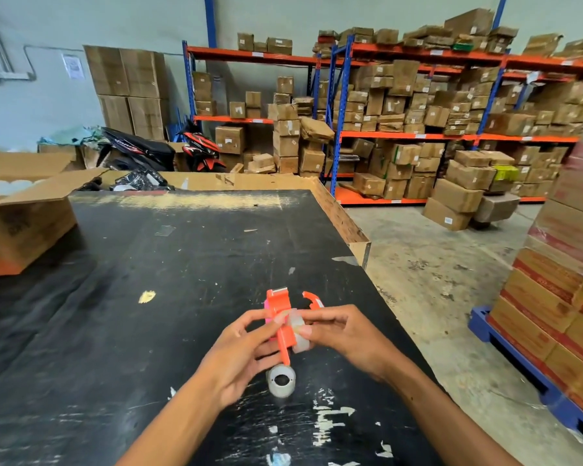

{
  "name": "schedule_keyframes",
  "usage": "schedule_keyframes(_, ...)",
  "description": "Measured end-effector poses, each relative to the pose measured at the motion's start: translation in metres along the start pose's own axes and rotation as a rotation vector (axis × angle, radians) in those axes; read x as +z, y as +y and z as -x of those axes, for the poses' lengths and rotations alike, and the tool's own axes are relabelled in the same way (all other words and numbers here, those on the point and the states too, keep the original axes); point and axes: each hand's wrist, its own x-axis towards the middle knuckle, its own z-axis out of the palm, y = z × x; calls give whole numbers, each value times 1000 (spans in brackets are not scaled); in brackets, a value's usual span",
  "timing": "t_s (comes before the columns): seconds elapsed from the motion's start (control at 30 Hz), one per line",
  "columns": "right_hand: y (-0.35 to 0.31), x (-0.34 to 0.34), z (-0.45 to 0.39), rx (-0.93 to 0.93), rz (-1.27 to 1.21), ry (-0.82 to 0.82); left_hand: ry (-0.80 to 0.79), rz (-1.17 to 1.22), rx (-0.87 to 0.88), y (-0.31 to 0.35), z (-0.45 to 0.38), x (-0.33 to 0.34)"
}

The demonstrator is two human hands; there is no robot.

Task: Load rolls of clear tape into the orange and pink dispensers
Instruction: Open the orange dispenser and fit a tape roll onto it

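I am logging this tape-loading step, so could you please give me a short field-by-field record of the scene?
left hand: holds the orange dispenser
right hand: presses a clear tape roll against the dispenser's side
spare tape roll: lies on the black table, below the hands
pink dispenser: only a sliver shows behind the orange one
open cardboard box: far left on the table

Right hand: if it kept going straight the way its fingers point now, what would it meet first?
The right hand points leftward, its fingertips already on the clear tape roll against the orange dispenser. It would press the roll into the dispenser, then probably reach the left hand; depth is unclear.
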Motion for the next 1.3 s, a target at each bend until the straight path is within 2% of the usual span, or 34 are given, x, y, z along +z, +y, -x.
schedule_keyframes(0.07,1,4,-5,-2,11,-19,-4,29,-6,0,0,0)
schedule_keyframes(0.27,11,18,-20,-11,-21,115,36,104,-9,-4,-5,-12)
schedule_keyframes(0.4,14,25,-29,-46,48,196,36,90,17,-2,-6,-17)
schedule_keyframes(0.53,7,25,-36,-66,156,112,43,100,26,-1,-9,-25)
schedule_keyframes(0.6,7,15,-44,-53,140,156,71,115,26,1,-10,-27)
schedule_keyframes(0.63,11,7,-50,-44,194,236,91,123,26,2,-10,-28)
schedule_keyframes(0.7,26,-13,-65,19,455,375,129,131,24,4,-11,-29)
schedule_keyframes(0.83,59,-33,-84,344,977,260,178,151,24,3,-12,-31)
schedule_keyframes(0.9,67,-33,-88,388,1071,272,175,161,22,4,-12,-30)
schedule_keyframes(0.97,67,-33,-90,333,976,302,170,157,14,4,-12,-31)
schedule_keyframes(1.1,43,-20,-80,170,256,399,158,156,19,4,-12,-32)
schedule_keyframes(1.17,27,-8,-69,116,-25,309,149,156,20,4,-13,-30)
schedule_keyframes(1.23,18,4,-56,90,-123,185,125,153,18,4,-13,-27)
schedule_keyframes(1.3,14,14,-46,88,-147,137,94,167,16,4,-13,-25)
